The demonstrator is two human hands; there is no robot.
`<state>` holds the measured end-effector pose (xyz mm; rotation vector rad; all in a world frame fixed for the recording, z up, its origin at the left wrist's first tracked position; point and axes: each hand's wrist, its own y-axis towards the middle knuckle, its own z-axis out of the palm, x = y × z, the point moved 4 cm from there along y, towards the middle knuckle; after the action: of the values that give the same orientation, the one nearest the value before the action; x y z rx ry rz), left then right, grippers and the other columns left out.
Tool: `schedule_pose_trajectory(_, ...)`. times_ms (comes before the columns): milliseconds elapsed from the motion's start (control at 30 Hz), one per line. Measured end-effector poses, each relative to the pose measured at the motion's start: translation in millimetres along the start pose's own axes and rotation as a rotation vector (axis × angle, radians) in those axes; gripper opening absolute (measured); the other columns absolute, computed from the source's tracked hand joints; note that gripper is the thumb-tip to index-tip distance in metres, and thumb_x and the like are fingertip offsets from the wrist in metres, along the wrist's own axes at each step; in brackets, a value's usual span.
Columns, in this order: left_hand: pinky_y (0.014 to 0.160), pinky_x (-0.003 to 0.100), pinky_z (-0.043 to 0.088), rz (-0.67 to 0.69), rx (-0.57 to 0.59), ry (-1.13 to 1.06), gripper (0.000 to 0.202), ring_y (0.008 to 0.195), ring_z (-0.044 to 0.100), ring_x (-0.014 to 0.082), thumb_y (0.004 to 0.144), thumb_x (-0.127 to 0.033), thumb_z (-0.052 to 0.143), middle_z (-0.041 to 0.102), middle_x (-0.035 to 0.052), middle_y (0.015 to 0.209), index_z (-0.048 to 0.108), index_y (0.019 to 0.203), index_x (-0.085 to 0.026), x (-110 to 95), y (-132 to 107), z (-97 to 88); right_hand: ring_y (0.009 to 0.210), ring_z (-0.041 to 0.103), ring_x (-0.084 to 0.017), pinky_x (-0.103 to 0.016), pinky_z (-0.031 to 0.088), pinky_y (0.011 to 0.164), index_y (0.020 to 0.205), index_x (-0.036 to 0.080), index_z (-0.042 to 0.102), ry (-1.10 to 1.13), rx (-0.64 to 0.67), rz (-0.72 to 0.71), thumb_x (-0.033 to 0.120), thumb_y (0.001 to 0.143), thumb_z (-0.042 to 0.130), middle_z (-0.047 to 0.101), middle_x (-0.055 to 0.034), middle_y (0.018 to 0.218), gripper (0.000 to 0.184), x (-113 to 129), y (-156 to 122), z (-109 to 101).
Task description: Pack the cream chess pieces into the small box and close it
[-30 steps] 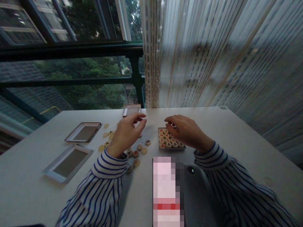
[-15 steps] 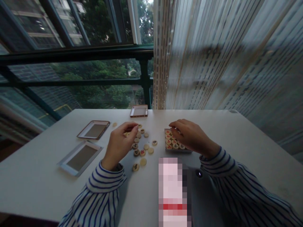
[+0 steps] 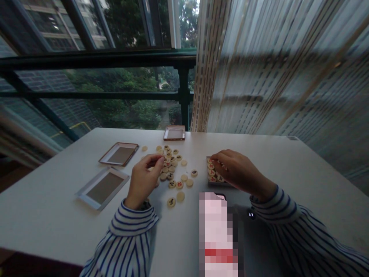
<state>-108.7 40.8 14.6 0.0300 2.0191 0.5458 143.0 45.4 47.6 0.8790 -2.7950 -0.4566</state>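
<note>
Round xiangqi pieces (image 3: 170,176) with red or black characters lie scattered mid-table, some showing blank backs. Beside this pile my left hand (image 3: 143,180) is raised with thumb and forefinger pinched together; whatever sits between the tips is hidden. My right hand (image 3: 243,171) arches over a shallow box (image 3: 219,184) packed with rows of xiangqi pieces. Its fingers are closed and point down at the back left of the box. The hand covers the box's right part, and I cannot see what its fingertips hold.
Two shallow trays, a brown-rimmed one (image 3: 134,151) and a white-rimmed one (image 3: 86,202), lie at left. A small lid-like tray (image 3: 174,138) stands at the back edge. In front lies a phone-like object (image 3: 217,227), its screen pixelated. A railing (image 3: 184,92) and curtain (image 3: 248,84) border the table.
The view has shifted slightly, moving the table things rightward in the picture. My right hand has lowered onto the box, fingers bent further down. My left hand stays pinched by the pile.
</note>
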Motion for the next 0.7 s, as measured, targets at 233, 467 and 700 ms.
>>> schedule_pose_trajectory(233,0.071,0.026,0.052,-0.02,-0.007,-0.054,0.024,0.075,0.065,0.0154,0.075,-0.035,0.058,0.069,0.0044,0.082,0.064,0.088,-0.015,8.5,-1.3,-0.7,0.087,0.058,-0.019,-0.031,0.043,0.079,0.099,0.014,0.062,0.018,-0.041,-0.01,0.021,0.087,0.042,0.065,-0.0085,0.092,0.024,0.6,0.0,2.7)
schedule_pose_trajectory(467,0.073,0.026,0.051,-0.03,0.033,-0.063,0.024,0.078,0.064,0.016,0.076,-0.035,0.059,0.068,0.0052,0.086,0.064,0.089,-0.015,5.0,-3.3,-0.8,0.086,0.058,-0.019,-0.032,0.044,0.078,0.099,0.014,0.061,0.042,-0.092,0.031,0.023,0.087,0.042,0.065,-0.0073,0.092,0.024,-3.5,-1.4,-7.2)
schedule_pose_trajectory(700,0.078,0.029,0.049,-0.024,0.119,0.0,0.026,0.084,0.063,0.0168,0.077,-0.037,0.057,0.068,0.0049,0.092,0.064,0.092,-0.017,5.9,-9.7,-11.1,0.086,0.059,-0.018,-0.031,0.044,0.078,0.098,0.015,0.061,0.065,-0.085,0.018,0.021,0.086,0.043,0.066,-0.0072,0.091,0.023,2.8,1.0,-5.6)
